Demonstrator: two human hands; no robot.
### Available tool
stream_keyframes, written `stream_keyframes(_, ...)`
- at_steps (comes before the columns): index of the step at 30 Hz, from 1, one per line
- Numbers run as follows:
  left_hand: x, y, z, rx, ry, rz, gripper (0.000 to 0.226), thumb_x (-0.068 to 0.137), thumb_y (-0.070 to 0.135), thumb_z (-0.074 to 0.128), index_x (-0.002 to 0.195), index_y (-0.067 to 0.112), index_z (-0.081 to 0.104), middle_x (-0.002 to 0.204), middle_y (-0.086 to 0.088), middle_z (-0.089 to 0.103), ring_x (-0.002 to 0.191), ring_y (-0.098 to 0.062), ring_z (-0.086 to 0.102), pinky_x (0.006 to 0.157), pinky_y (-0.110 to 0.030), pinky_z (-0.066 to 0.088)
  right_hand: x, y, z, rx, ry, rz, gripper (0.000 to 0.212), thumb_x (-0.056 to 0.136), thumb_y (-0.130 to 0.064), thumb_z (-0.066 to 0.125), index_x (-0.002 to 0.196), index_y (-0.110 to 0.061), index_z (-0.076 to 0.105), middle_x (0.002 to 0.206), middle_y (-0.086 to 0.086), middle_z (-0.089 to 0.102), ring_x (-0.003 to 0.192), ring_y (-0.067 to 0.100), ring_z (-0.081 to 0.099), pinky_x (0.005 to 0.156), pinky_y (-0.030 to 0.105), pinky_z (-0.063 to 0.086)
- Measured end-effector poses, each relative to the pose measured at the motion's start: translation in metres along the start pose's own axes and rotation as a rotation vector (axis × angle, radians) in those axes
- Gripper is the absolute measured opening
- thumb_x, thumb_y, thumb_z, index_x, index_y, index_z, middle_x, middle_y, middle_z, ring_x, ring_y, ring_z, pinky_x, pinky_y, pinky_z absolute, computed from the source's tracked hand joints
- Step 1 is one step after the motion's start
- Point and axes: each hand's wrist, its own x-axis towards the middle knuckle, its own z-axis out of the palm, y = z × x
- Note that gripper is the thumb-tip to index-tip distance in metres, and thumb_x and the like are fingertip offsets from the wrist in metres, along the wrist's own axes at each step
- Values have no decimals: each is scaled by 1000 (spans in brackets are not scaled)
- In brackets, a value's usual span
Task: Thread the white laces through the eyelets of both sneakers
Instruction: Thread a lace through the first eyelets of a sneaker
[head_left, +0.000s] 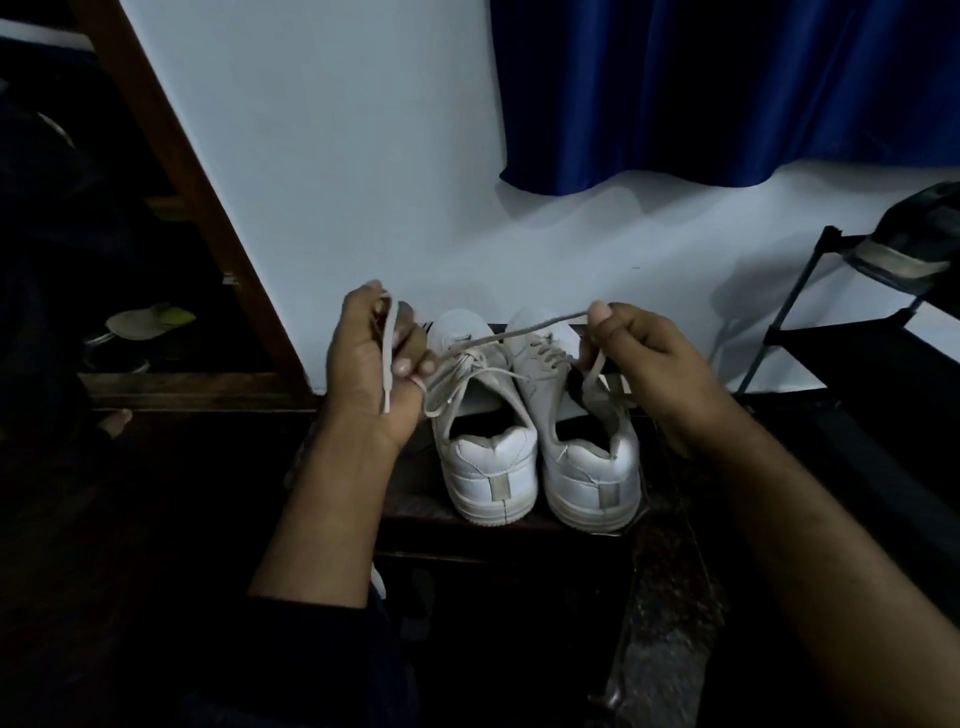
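Your two white sneakers (540, 431) stand side by side, heels toward you, on a dark low surface (415, 499) against the white wall (322, 182). Your left hand (371, 364) is curled round one run of the white lace (483, 343), which loops over its fingers and hangs past the palm. Your right hand (639, 348) pinches the lace's other end between thumb and forefinger, raised above the right shoe. A blue curtain (727, 88) hangs behind; a black rack (857, 332) stands right.
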Motion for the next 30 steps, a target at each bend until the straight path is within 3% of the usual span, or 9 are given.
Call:
stream_keyframes(2, 1, -1, -6, 188, 124, 74, 37, 103, 22, 49, 68, 24, 39, 47, 8, 31, 33, -6, 23, 35, -12, 21, 3, 5, 0, 81, 150, 95, 43, 103, -39, 53, 69, -13, 55, 64, 15, 53, 59, 24, 47, 59, 31, 38)
stream_keyframes(4, 1, -8, -10, 470, 168, 217, 35, 101, 18, 56, 69, 20, 44, 51, 5, 35, 39, -6, 26, 38, -15, 20, 7, 15, -2, -89, 236, 90, 39, 102, -35, 54, 67, -18, 59, 59, 6, 58, 56, 20, 51, 58, 30, 41)
stream_keyframes(8, 5, -23, -14, 937, -34, 396, 9, 87, 21, 74, 86, 16, 66, 79, 4, 64, 70, -6, 56, 69, -23, 48, 9, 27, -10, -675, 262, -50, 20, 99, -25, 55, 96, -17, 73, 84, 7, 70, 81, 28, 65, 72, 35, 51)
stream_keyframes(12, -7, -28, -9, 1354, -191, 577, 25, 84, 13, 77, 106, 23, 71, 108, 7, 65, 97, -4, 57, 84, -5, 38, 8, 25, -13, -902, 316, -150, 48, 92, -29, 34, 117, -17, 74, 107, 15, 61, 96, 39, 59, 83, 38, 48)
stream_keyframes(14, -11, -34, -2, 1409, -335, 633, 22, 84, 24, 76, 105, 30, 73, 107, 13, 67, 104, -8, 60, 97, -26, 47, 7, 21, -14, -968, 326, -194, 52, 87, -26, 33, 120, -18, 73, 112, 15, 59, 99, 39, 54, 86, 36, 42)
stream_keyframes(16, -12, -42, 5, 1487, -432, 609, 23, 83, 40, 72, 105, 35, 74, 106, 14, 70, 108, -12, 61, 100, -49, 44, 8, 17, -10, -920, 267, -222, 37, 91, -10, 50, 119, -20, 72, 109, 9, 60, 99, 32, 56, 82, 24, 37)
stream_keyframes(19, -12, -47, 12, 1618, -458, 530, 40, 81, 53, 65, 116, 35, 73, 110, 14, 72, 111, -12, 61, 101, -46, 37, 7, 14, -4, -764, -2, -184, 19, 95, -25, 64, 113, -24, 72, 100, -3, 60, 83, 11, 61, 70, 3, 35)
stream_keyframes(21, -10, -47, 15, 1645, -488, 513, 45, 80, 59, 63, 119, 39, 71, 109, 15, 72, 111, -10, 60, 100, -41, 34, 8, 17, -8, -766, -93, -110, 20, 93, -33, 67, 112, -26, 69, 100, -6, 58, 81, 9, 61, 69, 9, 39)
stream_keyframes(30, -9, -47, 26, 1618, -509, 434, 42, 66, 39, 63, 108, 36, 69, 94, 12, 69, 88, -7, 65, 91, -43, 52, 7, 21, -22, -608, 117, -10, 11, 79, -33, 83, 78, -26, 74, 66, -5, 69, 60, 4, 61, 60, 22, 48)
